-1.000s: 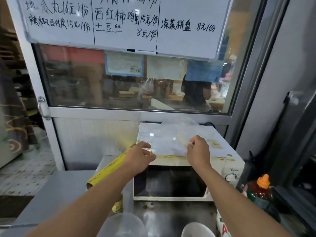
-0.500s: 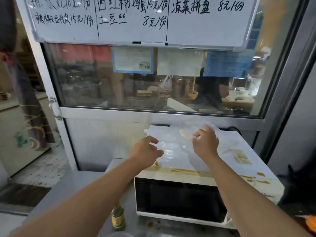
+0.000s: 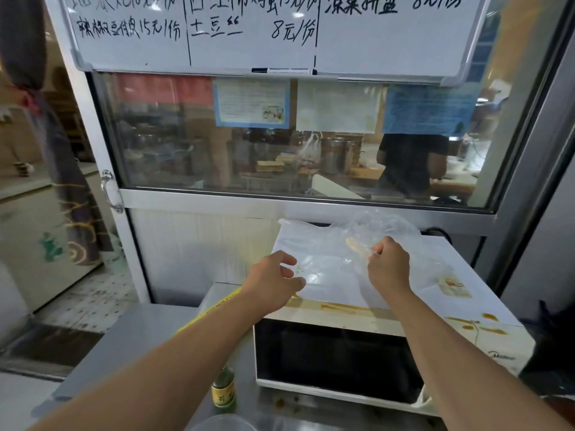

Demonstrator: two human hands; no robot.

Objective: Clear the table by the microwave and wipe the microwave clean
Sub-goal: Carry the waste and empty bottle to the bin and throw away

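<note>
A white microwave (image 3: 389,318) with a dark door stands on the steel table (image 3: 133,337); brown sauce streaks run along its top front edge. A crumpled sheet of clear plastic film (image 3: 329,259) lies over its top. My right hand (image 3: 387,265) pinches that film near the middle of the top and holds it raised. At the top's left front corner hovers my left hand (image 3: 273,279), fingers loosely curled and apart, holding nothing I can see. A yellow cling-film box (image 3: 214,307) lies left of the microwave, partly hidden by my left forearm.
A small green bottle (image 3: 223,390) with a yellow label stands on the table in front of the microwave's left corner. A clear round container rim (image 3: 222,424) shows at the bottom edge. A glass window (image 3: 280,144) and a whiteboard (image 3: 249,29) rise behind.
My left hand let go of the yellow box, which now lies beside the microwave. My right hand moved back over the top, lifting the film. The view moved closer.
</note>
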